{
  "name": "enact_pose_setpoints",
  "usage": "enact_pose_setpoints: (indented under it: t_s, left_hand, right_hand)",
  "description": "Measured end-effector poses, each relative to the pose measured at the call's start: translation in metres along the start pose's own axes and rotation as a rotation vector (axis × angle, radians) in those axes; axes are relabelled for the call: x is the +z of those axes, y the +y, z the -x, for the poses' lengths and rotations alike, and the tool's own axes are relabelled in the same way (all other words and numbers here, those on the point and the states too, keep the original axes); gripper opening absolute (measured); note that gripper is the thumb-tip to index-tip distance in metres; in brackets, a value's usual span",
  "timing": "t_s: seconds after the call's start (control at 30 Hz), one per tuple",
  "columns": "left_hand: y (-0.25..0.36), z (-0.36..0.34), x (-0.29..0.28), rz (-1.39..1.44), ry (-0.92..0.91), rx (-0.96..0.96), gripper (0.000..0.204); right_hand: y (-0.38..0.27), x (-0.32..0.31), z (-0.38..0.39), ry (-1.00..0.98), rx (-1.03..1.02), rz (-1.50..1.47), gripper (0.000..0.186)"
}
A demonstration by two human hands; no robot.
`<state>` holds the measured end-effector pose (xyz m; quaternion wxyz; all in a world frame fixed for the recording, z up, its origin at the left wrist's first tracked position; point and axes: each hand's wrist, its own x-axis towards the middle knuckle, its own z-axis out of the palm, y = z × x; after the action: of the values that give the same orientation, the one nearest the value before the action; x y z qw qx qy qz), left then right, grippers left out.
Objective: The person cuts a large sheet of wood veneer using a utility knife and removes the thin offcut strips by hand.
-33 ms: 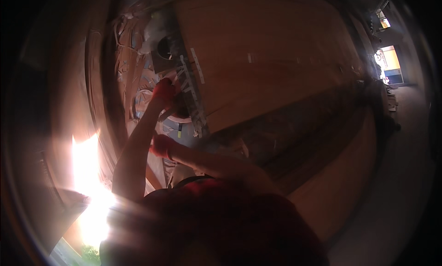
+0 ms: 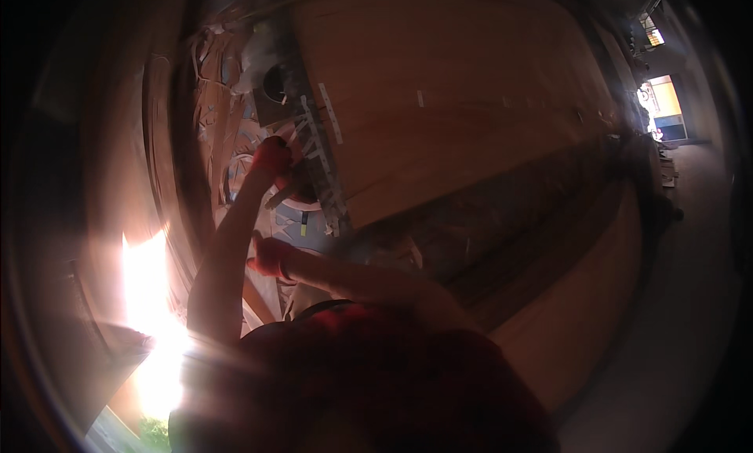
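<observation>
My left hand [image 2: 271, 156], in a red glove, is closed at the edge of a dark strip beside the wooden panel [image 2: 439, 84]; what it grips is too dark to make out. Just below it lie a rounded rim [image 2: 302, 203] and a short pale piece [image 2: 278, 196]. Lower down, my right hand [image 2: 271, 257], also red-gloved, has curled fingers near a tan board [image 2: 259, 300]; its contents are hidden. Above my left hand shows a dark round opening [image 2: 274, 84] beside pale strips [image 2: 329, 112] along the panel edge.
Scrap veneer pieces [image 2: 220, 100] pile left of the opening. A lower wooden surface [image 2: 557, 296] runs to the right, beside a grey floor [image 2: 667, 257] leading to a bright doorway [image 2: 663, 104] with stacked material [image 2: 668, 171] nearby. Strong light glares at the lower left.
Both hands have shifted a few pixels to the left, and the surroundings show a similar slight shift in view. No change of grip is visible.
</observation>
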<state>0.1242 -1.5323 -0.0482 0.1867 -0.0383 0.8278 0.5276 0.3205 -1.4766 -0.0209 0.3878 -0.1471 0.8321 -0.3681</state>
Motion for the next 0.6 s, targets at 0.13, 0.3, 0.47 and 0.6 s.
enact_pose_setpoints:
  t_s: [0.13, 0.3, 0.47, 0.6]
  left_hand:
    - [0.034, -0.019, 0.024, 0.316, -0.322, -0.303, 0.021]
    - [0.070, 0.004, -0.020, 0.029, -0.230, -0.269, 0.016]
    - [0.101, 0.135, -0.040, 0.100, 0.042, -0.366, 0.020]
    - [0.153, 0.243, 0.007, 0.003, 0.098, -0.222, 0.031]
  right_hand:
    - [0.051, 0.005, 0.032, -0.345, -0.111, 0.287, 0.057]
    - [0.077, -0.094, 0.112, -0.513, -0.292, 0.110, 0.043]
    - [0.173, -0.181, 0.154, -0.636, -0.353, -0.260, 0.042]
    - [0.200, -0.266, 0.196, -0.518, -0.207, -0.624, 0.027]
